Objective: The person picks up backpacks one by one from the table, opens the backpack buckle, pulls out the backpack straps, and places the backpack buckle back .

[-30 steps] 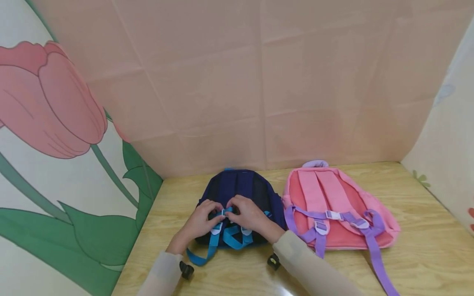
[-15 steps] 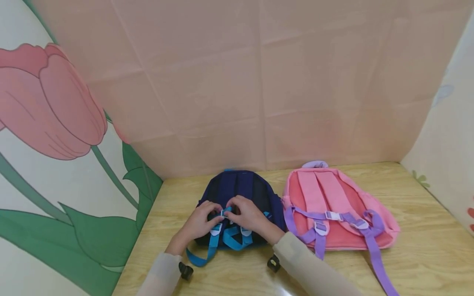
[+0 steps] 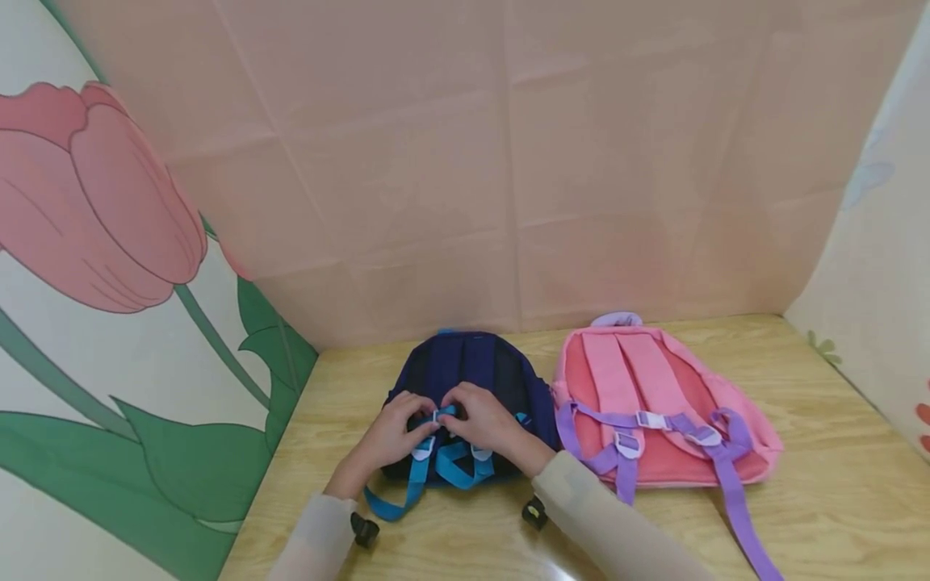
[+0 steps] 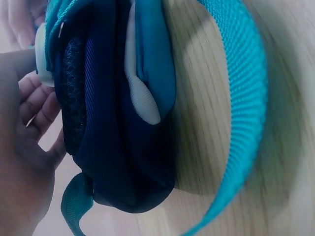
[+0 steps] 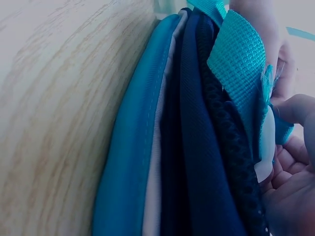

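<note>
A navy backpack (image 3: pixel 475 355) lies with its strap side up on the table. Over its lower half, my left hand (image 3: pixel 392 429) and right hand (image 3: pixel 488 418) meet fingertip to fingertip. Between them they pinch a short blue strap (image 3: pixel 448 411) with a small white buckle (image 3: pixel 437 417) on it. Thumbs and fingers cover much of the buckle, so whether its parts are joined is hidden. Below the hands, blue webbing (image 3: pixel 416 488) loops onto the table. The right wrist view shows a frayed webbing end (image 5: pixel 267 81) beside a white plastic piece (image 5: pixel 266 147).
Right beside it lies a pink backpack (image 3: pixel 679 371), its purple straps joined across by a white buckle (image 3: pixel 653 420). One purple strap (image 3: pixel 741 516) trails toward the near edge of the wooden table (image 3: pixel 850 484). A pinkish sheet (image 3: pixel 407 161) hangs behind.
The head view has shifted slightly. Both hands stay at the blue strap, with only slight finger movement around the buckle. The two backpacks lie as before.
</note>
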A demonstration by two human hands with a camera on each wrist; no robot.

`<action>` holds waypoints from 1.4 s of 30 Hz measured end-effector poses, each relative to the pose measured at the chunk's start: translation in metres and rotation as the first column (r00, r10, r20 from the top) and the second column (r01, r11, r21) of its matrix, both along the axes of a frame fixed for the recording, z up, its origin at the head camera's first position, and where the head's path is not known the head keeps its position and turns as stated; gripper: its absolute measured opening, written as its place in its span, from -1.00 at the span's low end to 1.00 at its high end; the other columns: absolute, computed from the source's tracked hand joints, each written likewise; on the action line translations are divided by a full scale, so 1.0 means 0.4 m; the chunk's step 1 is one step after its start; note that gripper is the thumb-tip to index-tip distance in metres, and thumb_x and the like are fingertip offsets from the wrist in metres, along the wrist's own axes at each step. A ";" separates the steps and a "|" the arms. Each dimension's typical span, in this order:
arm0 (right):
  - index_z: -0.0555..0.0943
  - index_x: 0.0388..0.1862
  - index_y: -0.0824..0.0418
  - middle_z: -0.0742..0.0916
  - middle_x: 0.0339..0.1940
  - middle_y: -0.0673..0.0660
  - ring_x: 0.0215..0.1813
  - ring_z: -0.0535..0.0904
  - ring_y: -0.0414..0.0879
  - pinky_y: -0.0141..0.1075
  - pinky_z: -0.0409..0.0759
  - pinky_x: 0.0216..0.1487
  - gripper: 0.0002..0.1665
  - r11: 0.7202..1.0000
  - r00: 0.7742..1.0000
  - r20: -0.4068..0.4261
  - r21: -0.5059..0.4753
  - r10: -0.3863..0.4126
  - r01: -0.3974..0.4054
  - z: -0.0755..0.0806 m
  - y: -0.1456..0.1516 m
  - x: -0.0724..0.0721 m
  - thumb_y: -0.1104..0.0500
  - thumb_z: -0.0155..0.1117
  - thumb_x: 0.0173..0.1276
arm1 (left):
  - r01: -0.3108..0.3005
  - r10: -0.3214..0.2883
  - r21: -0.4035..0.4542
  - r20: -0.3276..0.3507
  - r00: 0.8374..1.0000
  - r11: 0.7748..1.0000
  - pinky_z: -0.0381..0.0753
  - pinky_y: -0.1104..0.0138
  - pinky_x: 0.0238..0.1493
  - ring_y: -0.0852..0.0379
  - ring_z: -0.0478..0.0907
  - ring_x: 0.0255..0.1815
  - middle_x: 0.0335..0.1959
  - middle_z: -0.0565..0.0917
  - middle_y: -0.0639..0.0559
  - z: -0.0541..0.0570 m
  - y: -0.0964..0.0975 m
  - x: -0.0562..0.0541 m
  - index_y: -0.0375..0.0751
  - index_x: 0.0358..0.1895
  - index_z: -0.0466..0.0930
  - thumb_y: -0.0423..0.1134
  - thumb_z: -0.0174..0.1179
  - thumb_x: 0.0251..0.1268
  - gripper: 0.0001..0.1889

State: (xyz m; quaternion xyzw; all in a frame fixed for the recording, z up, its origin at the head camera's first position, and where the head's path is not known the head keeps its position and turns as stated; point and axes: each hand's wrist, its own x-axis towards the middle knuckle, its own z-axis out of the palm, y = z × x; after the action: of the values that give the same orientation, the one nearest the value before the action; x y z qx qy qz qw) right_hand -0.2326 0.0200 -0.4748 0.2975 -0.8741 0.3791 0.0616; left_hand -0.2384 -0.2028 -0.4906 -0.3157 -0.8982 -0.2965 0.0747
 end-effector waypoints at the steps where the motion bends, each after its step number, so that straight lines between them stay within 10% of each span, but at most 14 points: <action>1: 0.69 -0.13 0.16 0.67 -0.20 0.05 -0.24 0.54 -0.16 -0.33 0.56 -0.20 -0.83 1.000 1.000 0.003 -0.007 -0.004 0.004 0.001 0.001 0.000 0.11 0.40 0.39 | 0.002 -0.002 0.003 0.000 1.000 1.000 0.56 0.27 -0.09 0.21 0.47 -0.15 -0.16 0.66 0.16 0.001 0.000 -0.001 -0.04 -0.06 0.66 -0.16 0.34 0.37 -0.84; 42: 0.68 -0.08 0.17 0.62 -0.27 0.02 -0.37 0.46 -0.22 -0.39 0.49 -0.36 -0.84 0.997 0.999 0.052 -0.076 -0.004 0.008 -0.002 0.008 -0.002 0.15 0.36 0.42 | -0.018 0.017 0.014 0.041 0.999 1.000 0.58 0.21 0.01 0.20 0.49 -0.07 -0.11 0.65 0.18 -0.008 -0.011 0.000 -0.01 -0.03 0.65 -0.13 0.31 0.40 -0.83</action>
State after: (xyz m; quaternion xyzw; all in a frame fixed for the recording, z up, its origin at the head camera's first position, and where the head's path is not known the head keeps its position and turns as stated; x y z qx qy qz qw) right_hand -0.2334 0.0232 -0.4756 0.2822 -0.8613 0.4194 0.0513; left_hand -0.2384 -0.2071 -0.4938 -0.3013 -0.9001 -0.3088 0.0613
